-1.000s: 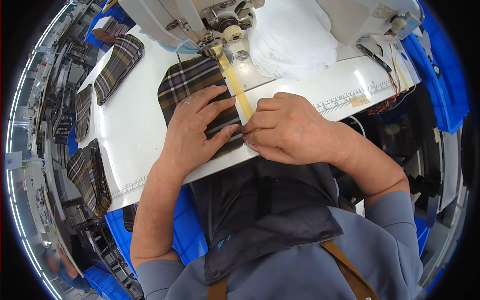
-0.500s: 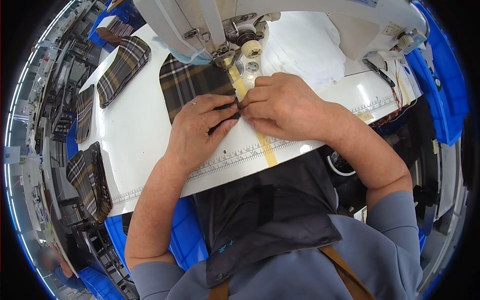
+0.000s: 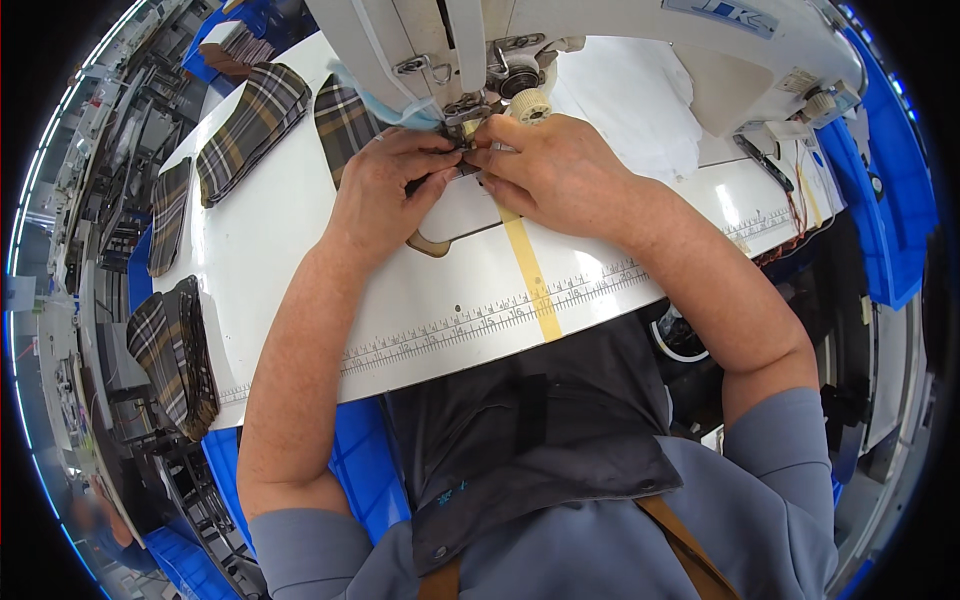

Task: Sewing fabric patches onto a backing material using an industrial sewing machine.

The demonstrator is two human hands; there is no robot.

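Note:
A sewing machine (image 3: 620, 25) has its presser foot (image 3: 463, 118) at the top centre, with a pale blue cloth (image 3: 385, 105) hanging left of it. A plaid fabric piece (image 3: 337, 120) lies flat beneath my left hand (image 3: 390, 195), whose curled fingers grip its edge just below the foot. My right hand (image 3: 555, 175) is closed in a pinch at that same edge, close to my left fingertips; the fingertips are partly hidden. A yellow tape strip (image 3: 525, 260) runs down the white table (image 3: 260, 290) toward its front edge.
Stacks of plaid pieces (image 3: 250, 130) sit along the left of the table. White fabric (image 3: 640, 110) lies right of the needle, and black snips (image 3: 760, 160) beside it. Blue bins (image 3: 870, 220) flank the table. Another person (image 3: 105, 520) appears at the far lower left.
Both hands and the plaid piece have moved away from me, up to the presser foot, uncovering more of the ruler and tape at the front edge.

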